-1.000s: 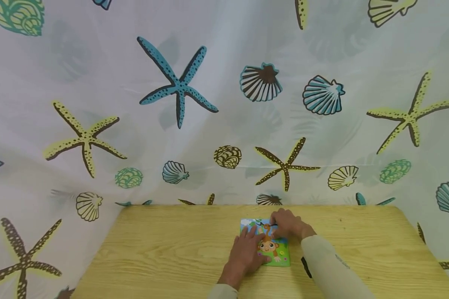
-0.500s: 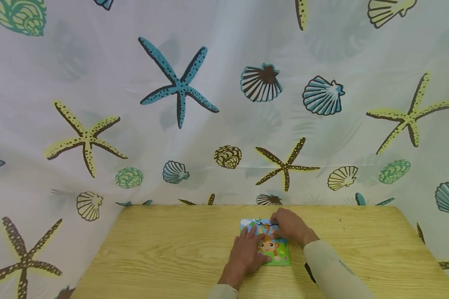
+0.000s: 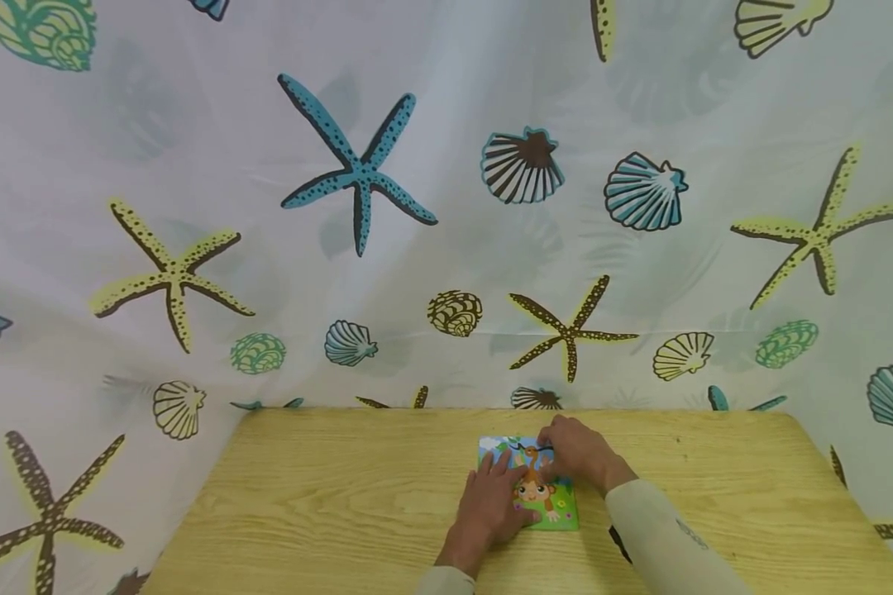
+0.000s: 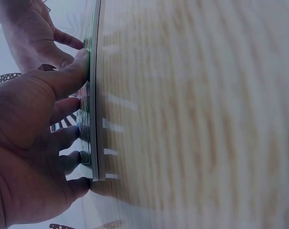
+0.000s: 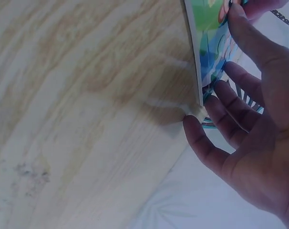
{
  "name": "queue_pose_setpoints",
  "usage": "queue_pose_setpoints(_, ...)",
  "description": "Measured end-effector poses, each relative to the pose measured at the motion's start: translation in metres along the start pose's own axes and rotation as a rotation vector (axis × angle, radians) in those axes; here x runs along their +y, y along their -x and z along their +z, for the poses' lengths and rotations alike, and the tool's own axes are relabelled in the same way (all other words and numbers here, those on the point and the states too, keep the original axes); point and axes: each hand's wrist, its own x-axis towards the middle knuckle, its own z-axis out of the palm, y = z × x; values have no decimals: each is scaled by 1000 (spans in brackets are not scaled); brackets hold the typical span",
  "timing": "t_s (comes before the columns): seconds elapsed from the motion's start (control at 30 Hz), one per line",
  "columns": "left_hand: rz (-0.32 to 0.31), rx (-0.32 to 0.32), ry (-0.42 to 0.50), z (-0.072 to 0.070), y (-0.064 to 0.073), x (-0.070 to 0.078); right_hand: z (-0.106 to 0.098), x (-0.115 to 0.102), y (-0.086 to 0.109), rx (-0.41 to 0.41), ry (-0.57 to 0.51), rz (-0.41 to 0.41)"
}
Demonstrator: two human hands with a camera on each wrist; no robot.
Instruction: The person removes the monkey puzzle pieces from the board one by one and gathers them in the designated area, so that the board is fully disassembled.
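A small square jigsaw puzzle (image 3: pixel 534 492) lies flat on the wooden table in the head view, showing a monkey on blue and green. Spread fingers of my left hand (image 3: pixel 489 501) rest on its left part, the thumb over the lower middle. At the upper right corner my right hand (image 3: pixel 580 452) bends over the puzzle. In the right wrist view its thumb (image 5: pixel 249 36) and fingertips touch the picture face, while the little finger reaches just past the edge. The left wrist view shows the puzzle's thin layered edge (image 4: pixel 96 143) with the left fingertips on top. Both hands hide parts of the picture.
The wooden table (image 3: pixel 327 487) extends to both sides of the puzzle. White cloth with starfish and shell prints (image 3: pixel 446 248) hangs behind the table and along both sides. A dark band (image 3: pixel 619 544) shows by the right sleeve.
The right forearm has shifted slightly to the right, its hand still at the puzzle's upper right corner. The left hand and the puzzle have stayed in place.
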Motion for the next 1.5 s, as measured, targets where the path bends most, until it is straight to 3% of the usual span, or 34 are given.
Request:
queue_pose_setpoints(0.3, -2, 16, -4, 0, 2, 0, 3, -4, 6, -17, -40, 35)
queue_pose_setpoints(1.2, 9, 29, -12, -1, 3, 4, -1, -3, -6, -121, -64, 121)
queue_pose_setpoints(1.5, 7, 39, -23, -1, 3, 4, 0, -3, 0, -69, -84, 87)
